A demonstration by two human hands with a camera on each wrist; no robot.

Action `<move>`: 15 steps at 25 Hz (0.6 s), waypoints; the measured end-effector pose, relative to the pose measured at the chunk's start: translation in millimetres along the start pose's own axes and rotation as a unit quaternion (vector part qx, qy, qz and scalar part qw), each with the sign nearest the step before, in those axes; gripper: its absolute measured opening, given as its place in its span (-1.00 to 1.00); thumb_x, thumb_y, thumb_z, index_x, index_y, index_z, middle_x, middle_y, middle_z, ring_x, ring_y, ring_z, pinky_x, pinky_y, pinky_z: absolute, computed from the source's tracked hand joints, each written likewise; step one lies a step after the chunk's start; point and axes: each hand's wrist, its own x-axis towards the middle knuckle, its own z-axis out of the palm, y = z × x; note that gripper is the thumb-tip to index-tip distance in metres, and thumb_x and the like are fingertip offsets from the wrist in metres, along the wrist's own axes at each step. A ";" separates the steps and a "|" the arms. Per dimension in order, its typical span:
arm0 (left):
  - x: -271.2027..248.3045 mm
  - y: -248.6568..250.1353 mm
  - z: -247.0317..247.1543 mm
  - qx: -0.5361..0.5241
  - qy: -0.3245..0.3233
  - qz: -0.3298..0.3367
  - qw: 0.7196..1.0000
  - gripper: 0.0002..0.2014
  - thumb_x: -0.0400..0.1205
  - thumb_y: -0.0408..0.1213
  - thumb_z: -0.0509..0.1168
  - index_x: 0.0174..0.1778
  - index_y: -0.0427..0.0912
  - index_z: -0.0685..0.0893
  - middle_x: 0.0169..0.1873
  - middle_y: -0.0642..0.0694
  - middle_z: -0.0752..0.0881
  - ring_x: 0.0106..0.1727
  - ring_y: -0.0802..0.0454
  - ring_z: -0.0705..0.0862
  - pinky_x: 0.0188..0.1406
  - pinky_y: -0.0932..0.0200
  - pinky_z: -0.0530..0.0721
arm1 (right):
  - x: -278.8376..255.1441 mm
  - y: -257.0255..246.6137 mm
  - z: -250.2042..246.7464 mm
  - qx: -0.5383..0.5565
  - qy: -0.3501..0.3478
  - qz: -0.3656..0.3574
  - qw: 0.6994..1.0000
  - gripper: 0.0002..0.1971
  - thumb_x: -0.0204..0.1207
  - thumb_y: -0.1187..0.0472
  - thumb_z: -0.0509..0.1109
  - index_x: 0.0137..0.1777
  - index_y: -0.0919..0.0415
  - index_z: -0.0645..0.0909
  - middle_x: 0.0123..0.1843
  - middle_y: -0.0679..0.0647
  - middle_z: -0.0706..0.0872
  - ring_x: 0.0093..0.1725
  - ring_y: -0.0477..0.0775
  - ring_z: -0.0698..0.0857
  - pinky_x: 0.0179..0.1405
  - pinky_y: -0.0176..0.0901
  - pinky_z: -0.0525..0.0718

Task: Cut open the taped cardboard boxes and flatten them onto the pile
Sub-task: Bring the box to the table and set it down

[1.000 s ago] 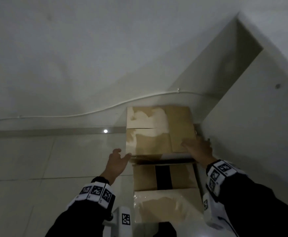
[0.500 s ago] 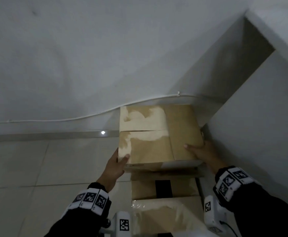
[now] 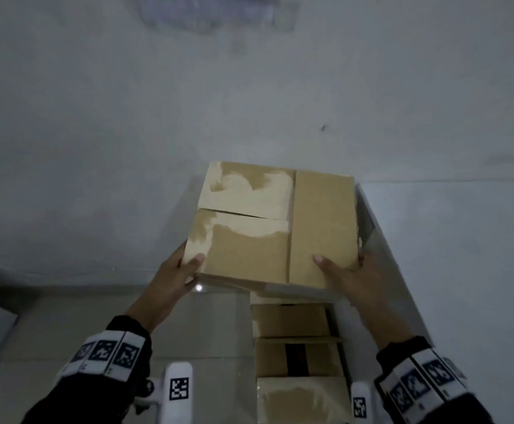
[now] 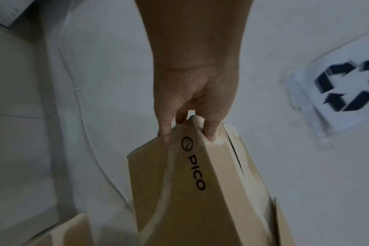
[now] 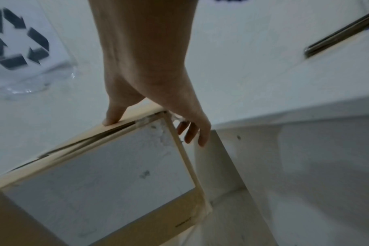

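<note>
Both my hands grip one cardboard box at its near corners, above a stack of other boxes.

My left hand pinches the box's near left corner, thumb on the top face and fingers curled under the edge beside the printed word PICO; my right hand clasps the near right corner, thumb on top, fingers wrapped down the side next to a white label on that face. The box's top flaps are closed, with pale torn patches where the surface has peeled. Below and nearer to me lies the stack of cardboard boxes, one with a dark tape strip. A white panel stands just to the right of the box. On the wall behind hangs a recycling sign in a clear sleeve.
</note>
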 end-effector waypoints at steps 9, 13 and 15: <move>-104.5 153.3 28.3 0.018 -0.040 0.148 0.988 -0.64 0.72 -0.30 0.18 0.39 0.18 0.46 0.20 0.19 0.65 0.18 0.21 0.62 0.05 0.29 0.59 | -69.1 -121.4 -108.4 0.134 -0.065 0.000 0.989 0.22 -0.20 -0.22 0.75 0.51 0.05 0.28 0.34 0.02 0.58 0.30 0.18 0.57 0.26 0.28 0.59; -131.7 176.4 82.8 0.032 -0.053 0.174 0.983 -0.62 0.71 -0.32 0.21 0.42 0.11 0.47 0.23 0.07 0.65 0.20 0.11 0.64 0.15 0.19 0.61 | -81.6 -129.1 -170.0 0.139 -0.049 -0.035 0.988 0.27 -0.41 -0.31 0.73 0.43 0.11 0.45 0.27 0.08 0.67 0.23 0.19 0.64 0.27 0.22 0.61; -141.6 179.0 122.6 0.019 -0.054 0.166 0.985 -0.56 0.69 -0.36 0.24 0.49 0.02 0.41 0.29 -0.06 0.61 0.24 -0.02 0.62 0.19 0.08 0.61 | -83.8 -126.2 -213.0 0.145 -0.036 -0.064 0.987 0.20 -0.35 -0.27 0.74 0.41 0.11 0.47 0.24 0.08 0.69 0.19 0.18 0.66 0.23 0.19 0.65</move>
